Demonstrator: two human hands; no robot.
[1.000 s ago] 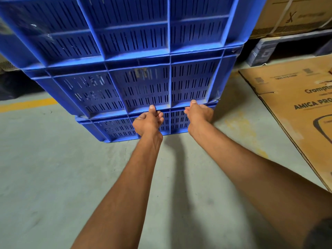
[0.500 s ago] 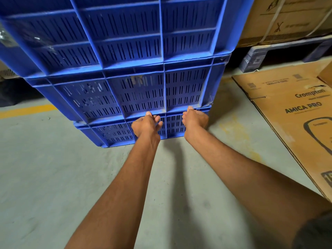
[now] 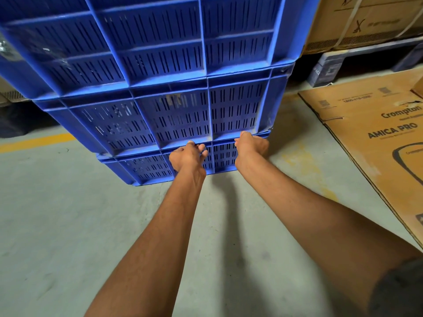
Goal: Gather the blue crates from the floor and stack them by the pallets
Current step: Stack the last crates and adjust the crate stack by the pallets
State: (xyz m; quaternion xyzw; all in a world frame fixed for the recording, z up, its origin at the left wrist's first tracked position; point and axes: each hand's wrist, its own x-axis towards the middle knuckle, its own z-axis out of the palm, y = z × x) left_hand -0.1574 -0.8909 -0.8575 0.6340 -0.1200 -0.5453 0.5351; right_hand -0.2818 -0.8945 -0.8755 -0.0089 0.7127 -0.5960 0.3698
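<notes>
Both hands keep their hold a second on, while the stack of three blue crates (image 3: 171, 115) fills slightly more of the view: the left hand (image 3: 188, 156) and right hand (image 3: 250, 146) sit side by side at the rim of the lowest crate (image 3: 146, 167), fingers (image 3: 202, 149) curled tight on the seam beneath the middle one. The stack stands on the grey concrete floor (image 3: 68, 225) near a pallet (image 3: 329, 67) bearing a strapped carton (image 3: 366, 19). A flattened cardboard box (image 3: 377, 138) to the right reads "Crompton" and "AMICA PRO".
</notes>
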